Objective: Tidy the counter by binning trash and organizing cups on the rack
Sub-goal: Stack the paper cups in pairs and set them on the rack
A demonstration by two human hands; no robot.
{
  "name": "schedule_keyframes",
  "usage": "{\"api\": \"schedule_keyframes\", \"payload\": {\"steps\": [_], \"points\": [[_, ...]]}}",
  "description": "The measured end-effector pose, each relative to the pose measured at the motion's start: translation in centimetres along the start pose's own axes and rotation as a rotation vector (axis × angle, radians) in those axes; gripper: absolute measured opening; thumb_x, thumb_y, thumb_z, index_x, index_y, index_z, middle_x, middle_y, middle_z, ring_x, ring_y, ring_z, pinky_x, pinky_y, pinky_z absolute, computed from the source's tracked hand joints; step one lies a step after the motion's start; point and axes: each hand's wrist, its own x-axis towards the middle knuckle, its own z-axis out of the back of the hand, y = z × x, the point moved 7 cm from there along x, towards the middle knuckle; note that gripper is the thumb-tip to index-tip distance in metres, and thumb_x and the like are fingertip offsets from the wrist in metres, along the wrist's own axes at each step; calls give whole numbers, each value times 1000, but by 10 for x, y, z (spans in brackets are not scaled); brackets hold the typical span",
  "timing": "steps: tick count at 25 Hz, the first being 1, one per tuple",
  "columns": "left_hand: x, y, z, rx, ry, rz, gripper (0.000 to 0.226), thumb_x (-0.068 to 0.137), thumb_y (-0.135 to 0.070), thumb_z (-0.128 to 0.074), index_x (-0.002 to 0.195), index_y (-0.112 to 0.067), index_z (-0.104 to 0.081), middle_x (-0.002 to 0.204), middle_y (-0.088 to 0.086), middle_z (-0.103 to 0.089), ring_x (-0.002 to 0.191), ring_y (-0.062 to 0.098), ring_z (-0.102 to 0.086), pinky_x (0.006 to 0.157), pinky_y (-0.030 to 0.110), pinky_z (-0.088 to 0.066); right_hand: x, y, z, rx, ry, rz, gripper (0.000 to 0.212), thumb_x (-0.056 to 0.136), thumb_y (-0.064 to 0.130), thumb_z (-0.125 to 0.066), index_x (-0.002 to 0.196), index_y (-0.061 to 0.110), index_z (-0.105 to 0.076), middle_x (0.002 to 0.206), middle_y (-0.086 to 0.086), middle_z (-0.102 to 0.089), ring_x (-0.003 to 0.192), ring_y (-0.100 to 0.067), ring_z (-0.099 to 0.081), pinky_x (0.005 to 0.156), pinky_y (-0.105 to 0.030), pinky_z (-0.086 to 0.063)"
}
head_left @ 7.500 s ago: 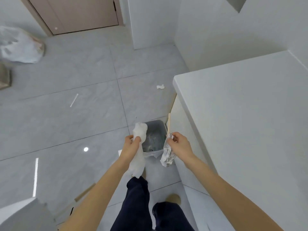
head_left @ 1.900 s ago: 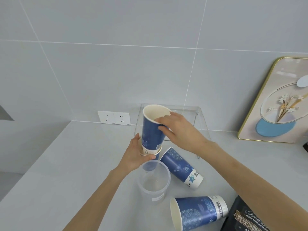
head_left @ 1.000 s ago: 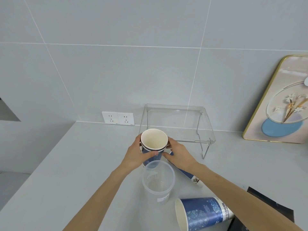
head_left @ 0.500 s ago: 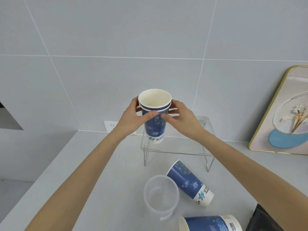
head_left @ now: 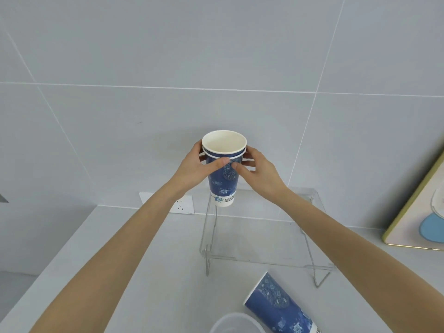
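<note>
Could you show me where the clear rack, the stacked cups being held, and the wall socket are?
clear rack point(head_left: 262, 241), head view, on its transparent top shelf.
stacked cups point(head_left: 223, 186), head view, on the blue side below the fingers.
wall socket point(head_left: 183, 205), head view, on its white faceplate.

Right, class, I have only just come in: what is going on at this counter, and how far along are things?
A person holds two nested blue patterned paper cups upright, with the left hand and right hand on either side near the rims. The stack is above the back left part of the clear acrylic rack on the grey counter; whether it touches the shelf is unclear. Another blue paper cup lies on its side in front of the rack, beside a clear plastic cup.
</note>
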Motion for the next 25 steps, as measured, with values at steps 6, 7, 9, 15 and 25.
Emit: {"api": "schedule_keyframes", "payload": {"steps": [6,7,9,15,25], "points": [[14,34,-10,-25,12,36,67,81,-25,-65,137,-21,-30,142,-2,-43,125,16,-46,94,27,-40,14,-27,-20,-39,36,-32,48,88,19,-55,132,11,-37,134,-11,-52,119,-24,-52,91,-25,-39],[13,36,-12,-35,26,43,68,81,-25,-65,138,-21,-29,144,-3,-41,127,18,-45,94,27,-40,15,-29,-22,-52,39,-27,49,88,19,-55,132,11,-36,134,-11,-52,120,-23,-52,91,-24,-38],[14,37,-14,-17,45,47,69,82,-25,-64,139,-21,-26,145,-4,-39,129,19,-44,94,27,-39,16,-30,-23,-66,51,-31,51,89,19,-54,134,11,-34,135,-11,-51,121,-24,-51,93,-24,-38],[1,39,-2,162,73,134,83,81,-33,-64,144,-18,-11,153,1,-26,138,21,-32,108,36,-32,-2,-31,-21,-211,163,-101,64,89,26,-53,141,9,-20,145,-14,-38,131,-27,-40,107,-37,-34],[-96,-4,-17,511,167,24,66,84,-32,-61,139,-15,-30,143,6,-42,131,21,-41,102,30,-35,-90,4,21,-450,256,61,53,91,24,-49,139,12,-29,146,-10,-35,133,-24,-36,107,-28,-27]]}}
